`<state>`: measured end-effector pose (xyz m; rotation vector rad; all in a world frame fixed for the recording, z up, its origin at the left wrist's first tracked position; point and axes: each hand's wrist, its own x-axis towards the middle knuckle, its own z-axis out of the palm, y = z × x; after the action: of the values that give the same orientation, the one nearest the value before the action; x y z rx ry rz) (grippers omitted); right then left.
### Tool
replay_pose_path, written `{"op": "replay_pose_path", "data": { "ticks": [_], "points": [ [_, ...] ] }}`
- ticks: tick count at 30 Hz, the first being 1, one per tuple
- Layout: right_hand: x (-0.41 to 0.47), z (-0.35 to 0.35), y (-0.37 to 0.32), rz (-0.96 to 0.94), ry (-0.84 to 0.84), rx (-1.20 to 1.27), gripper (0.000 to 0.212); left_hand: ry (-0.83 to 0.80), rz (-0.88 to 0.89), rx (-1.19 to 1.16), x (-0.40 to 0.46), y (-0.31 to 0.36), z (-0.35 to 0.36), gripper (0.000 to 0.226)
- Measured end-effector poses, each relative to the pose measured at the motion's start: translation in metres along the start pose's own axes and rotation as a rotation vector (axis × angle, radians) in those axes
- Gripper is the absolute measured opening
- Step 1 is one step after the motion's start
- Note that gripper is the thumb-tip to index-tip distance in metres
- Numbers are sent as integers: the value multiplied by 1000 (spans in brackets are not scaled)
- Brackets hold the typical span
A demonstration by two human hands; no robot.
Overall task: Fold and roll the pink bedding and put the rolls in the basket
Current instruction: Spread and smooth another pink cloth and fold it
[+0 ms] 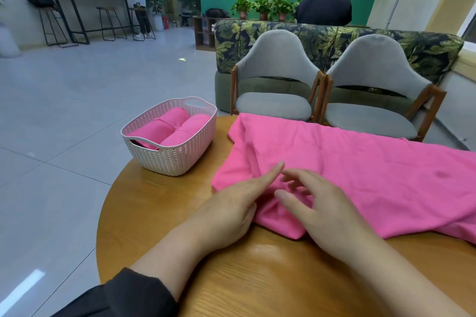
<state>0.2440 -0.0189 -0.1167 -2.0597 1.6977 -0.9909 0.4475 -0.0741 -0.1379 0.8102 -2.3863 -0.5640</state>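
Both our hands sit on the near corner of the pink sheet (347,162) spread over the round wooden table (154,213): left hand (231,203) flat, pressing; right hand (316,208) loosely curled, holding nothing. White woven basket (167,159) holds pink rolls (177,126). Folding step; next we need a corner pinched.

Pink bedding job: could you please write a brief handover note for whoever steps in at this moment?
Left hand: flat, fingers straight, resting on the pink fabric sheet.
Right hand: fingers loosely curled over the sheet's near corner; no clear grip visible.
The sheet lies spread and creased across the round wooden table, not yet rolled.
Done: pink fabric rolls lie in the white woven plastic basket, on the table's left.
Left: fold, roll and basket this sheet.
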Motion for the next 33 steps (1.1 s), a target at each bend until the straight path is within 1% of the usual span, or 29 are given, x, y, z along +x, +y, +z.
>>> {"op": "replay_pose_path", "data": {
  "ticks": [1, 2, 3, 4, 5, 6, 7, 8, 9, 10, 11, 13, 14, 16, 17, 18, 20, 22, 23, 25, 26, 28, 29, 30, 31, 32, 33],
  "points": [
    [8, 6, 0, 34, -55, -30, 47, 5, -20, -33, 0, 0, 1, 96],
    [15, 13, 2, 69, -97, -57, 42, 15, -36, -76, 0, -1, 2, 95],
    [18, 19, 5, 94, -116, -69, 31, 36, -57, -138, -1, -1, 2, 92],
    [20, 25, 7, 107, -118, -80, 17, 89, -93, -218, -1, -2, 2, 88],
    [20, 29, 9, 110, -106, -81, 5, 197, -148, -291, 0, -3, 0, 81],
    [19, 32, 11, 116, -78, -78, 3, 345, -223, -329, 3, -6, -2, 71],
    [16, 33, 11, 123, -41, -58, 7, 494, -318, -313, 7, -13, -4, 59],
    [14, 33, 10, 127, -6, -15, 9, 603, -426, -213, 11, -22, -8, 47],
    [12, 33, 9, 130, 21, 41, 12, 622, -529, -48, 16, -31, -12, 37],
    [10, 31, 7, 133, 37, 83, 14, 551, -607, 116, 20, -38, -15, 31],
    [9, 30, 6, 129, 50, 108, 16, 438, -668, 239, 23, -42, -15, 31],
    [7, 29, 4, 102, 75, 125, 16, 241, -754, 352, 29, -43, -12, 39],
    [6, 30, 4, 88, 91, 128, 16, 195, -764, 395, 31, -41, -10, 42],
    [7, 29, 4, 66, 120, 122, 14, 146, -723, 474, 35, -41, -6, 39],
    [8, 29, 5, 57, 137, 115, 13, 151, -702, 461, 36, -42, -4, 36],
    [8, 29, 6, 47, 158, 108, 12, 186, -687, 397, 36, -42, -4, 37],
    [10, 28, 5, 25, 197, 81, 10, 298, -663, 122, 31, -38, -8, 41],
    [12, 28, 1, -9, 219, 30, 9, 429, -644, -68, 20, -36, -15, 30],
    [12, 28, 0, -29, 222, 5, 9, 441, -638, -84, 15, -38, -18, 24],
    [13, 31, -2, -75, 199, -46, 10, 359, -620, -26, 3, -43, -21, 18],
    [13, 32, -3, -96, 177, -74, 10, 323, -599, -19, 0, -46, -21, 20],
    [16, 33, -5, -132, 149, -99, 13, 317, -550, -117, -4, -44, -22, 44],
    [18, 32, -7, -144, 146, -99, 15, 296, -535, -111, -4, -44, -23, 53],
    [19, 31, -9, -154, 145, -99, 16, 247, -512, -63, -5, -44, -21, 55],
    [21, 30, -11, -156, 142, -103, 18, 177, -489, 5, -5, -42, -21, 57],
    [23, 29, -13, -158, 134, -108, 18, 126, -452, 23, -6, -42, -20, 54],
    [25, 28, -16, -153, 123, -116, 18, 105, -412, -36, -7, -42, -20, 48]
  ]
}}
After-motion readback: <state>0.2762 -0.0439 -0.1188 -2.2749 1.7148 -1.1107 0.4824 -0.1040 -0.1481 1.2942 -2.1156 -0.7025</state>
